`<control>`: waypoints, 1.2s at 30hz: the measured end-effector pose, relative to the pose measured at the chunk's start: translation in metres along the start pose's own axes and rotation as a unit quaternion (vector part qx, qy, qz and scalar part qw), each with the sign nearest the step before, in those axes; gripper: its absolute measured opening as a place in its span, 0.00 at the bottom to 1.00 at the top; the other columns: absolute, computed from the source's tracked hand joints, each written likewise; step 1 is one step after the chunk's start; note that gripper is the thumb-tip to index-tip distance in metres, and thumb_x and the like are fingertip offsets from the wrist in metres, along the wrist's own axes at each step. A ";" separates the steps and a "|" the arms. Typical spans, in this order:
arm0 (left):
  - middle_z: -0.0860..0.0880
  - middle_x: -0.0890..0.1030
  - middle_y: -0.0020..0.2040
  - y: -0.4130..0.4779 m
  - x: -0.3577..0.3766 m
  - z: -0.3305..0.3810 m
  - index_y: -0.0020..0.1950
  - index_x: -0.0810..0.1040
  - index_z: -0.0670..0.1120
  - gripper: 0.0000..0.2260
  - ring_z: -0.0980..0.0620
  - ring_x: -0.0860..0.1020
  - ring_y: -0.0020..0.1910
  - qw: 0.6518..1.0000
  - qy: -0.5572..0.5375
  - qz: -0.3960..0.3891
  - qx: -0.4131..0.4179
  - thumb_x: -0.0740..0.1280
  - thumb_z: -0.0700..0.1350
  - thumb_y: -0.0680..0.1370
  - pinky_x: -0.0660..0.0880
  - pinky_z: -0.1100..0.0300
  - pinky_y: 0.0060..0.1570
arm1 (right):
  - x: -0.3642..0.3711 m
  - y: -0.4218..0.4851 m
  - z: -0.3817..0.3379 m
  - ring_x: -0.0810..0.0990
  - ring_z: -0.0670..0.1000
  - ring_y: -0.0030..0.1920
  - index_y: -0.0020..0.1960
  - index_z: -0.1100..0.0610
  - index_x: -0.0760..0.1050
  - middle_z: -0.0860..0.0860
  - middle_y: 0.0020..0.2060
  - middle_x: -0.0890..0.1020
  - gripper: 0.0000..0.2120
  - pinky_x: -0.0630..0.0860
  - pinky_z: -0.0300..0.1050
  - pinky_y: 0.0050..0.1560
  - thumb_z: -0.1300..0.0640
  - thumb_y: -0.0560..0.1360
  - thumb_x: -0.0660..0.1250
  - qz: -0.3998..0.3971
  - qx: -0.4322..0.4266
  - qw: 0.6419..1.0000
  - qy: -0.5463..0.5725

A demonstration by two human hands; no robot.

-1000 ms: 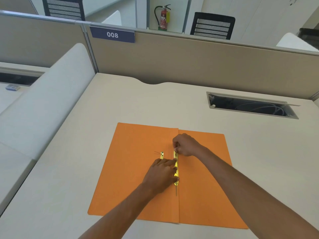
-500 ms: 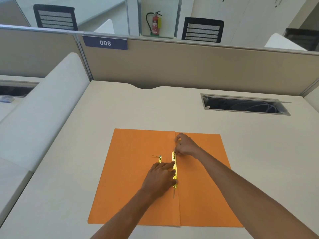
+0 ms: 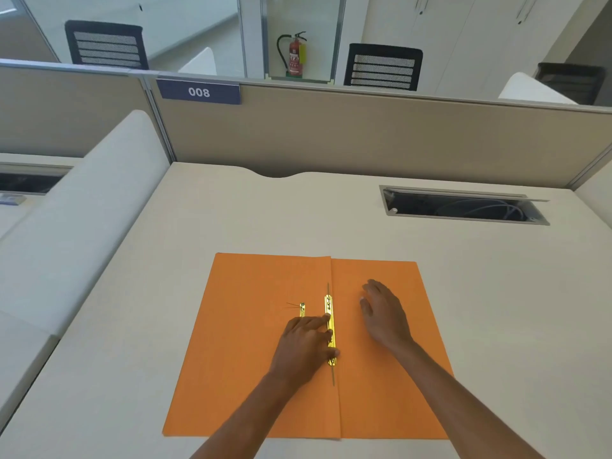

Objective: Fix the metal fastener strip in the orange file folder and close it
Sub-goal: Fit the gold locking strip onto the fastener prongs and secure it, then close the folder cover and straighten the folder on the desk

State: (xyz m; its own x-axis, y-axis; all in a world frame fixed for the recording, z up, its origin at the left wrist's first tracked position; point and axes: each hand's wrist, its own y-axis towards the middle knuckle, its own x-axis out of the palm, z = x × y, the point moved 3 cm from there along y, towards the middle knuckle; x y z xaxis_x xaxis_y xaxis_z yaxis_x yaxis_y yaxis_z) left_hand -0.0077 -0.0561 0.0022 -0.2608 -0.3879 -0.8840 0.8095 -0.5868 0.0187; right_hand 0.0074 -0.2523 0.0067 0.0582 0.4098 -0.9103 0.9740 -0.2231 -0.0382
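The orange file folder (image 3: 251,342) lies open and flat on the desk. A gold metal fastener strip (image 3: 330,309) runs along its centre fold, with thin prongs sticking out at both ends. My left hand (image 3: 306,342) rests on the left leaf with its fingertips pressing the lower part of that strip. A second, shorter gold strip (image 3: 302,309) lies just left of it, its lower part hidden under my left hand. My right hand (image 3: 382,313) hovers flat over the right leaf, fingers spread, holding nothing.
The beige desk (image 3: 198,233) ends at a tan partition (image 3: 364,137) with a "008" label (image 3: 198,92). A cable slot (image 3: 463,207) with its flap up is cut into the desk at the back right. A white padded divider (image 3: 82,207) borders the left side.
My right hand has let go of the upper end of the fastener strip and moved right, onto the right leaf. My left hand stays pressing the strip. The camera has tilted slightly.
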 end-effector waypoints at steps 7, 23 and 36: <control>0.57 0.69 0.73 0.001 0.000 -0.002 0.58 0.81 0.52 0.18 0.56 0.67 0.69 1.000 -0.014 -0.002 -0.003 0.65 0.60 0.75 0.54 0.61 0.67 | 0.010 -0.010 0.000 0.50 0.51 0.79 0.78 0.57 0.56 0.52 0.79 0.56 0.25 0.46 0.44 0.77 0.50 0.84 0.51 -0.014 -0.046 0.998 -0.035; 0.57 0.69 0.73 -0.003 -0.001 0.000 0.61 0.80 0.51 0.19 0.56 0.68 0.69 1.000 -0.019 -0.005 -0.017 0.66 0.59 0.75 0.56 0.61 0.69 | 0.033 -0.062 0.014 0.37 0.48 0.78 0.79 0.56 0.41 0.50 0.79 0.41 0.33 0.37 0.46 0.78 0.39 0.82 0.43 -0.033 -0.061 0.992 -0.102; 0.42 0.79 0.61 -0.080 -0.059 -0.056 0.58 0.81 0.42 0.14 0.40 0.76 0.59 0.936 0.002 0.207 -0.285 0.70 0.47 0.76 0.72 0.45 0.58 | 0.038 -0.063 0.018 0.39 0.48 0.79 0.80 0.57 0.43 0.51 0.80 0.44 0.36 0.42 0.50 0.79 0.35 0.79 0.35 -0.018 -0.069 0.992 -0.103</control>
State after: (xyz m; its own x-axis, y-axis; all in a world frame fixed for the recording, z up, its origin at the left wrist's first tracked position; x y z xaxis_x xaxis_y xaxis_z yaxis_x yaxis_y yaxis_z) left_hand -0.0282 0.0535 0.0271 0.1388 -0.4945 -0.8580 0.9901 0.0879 0.1094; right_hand -0.0558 -0.2386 -0.0327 -0.0084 0.2233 -0.9747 0.9962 -0.0825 -0.0275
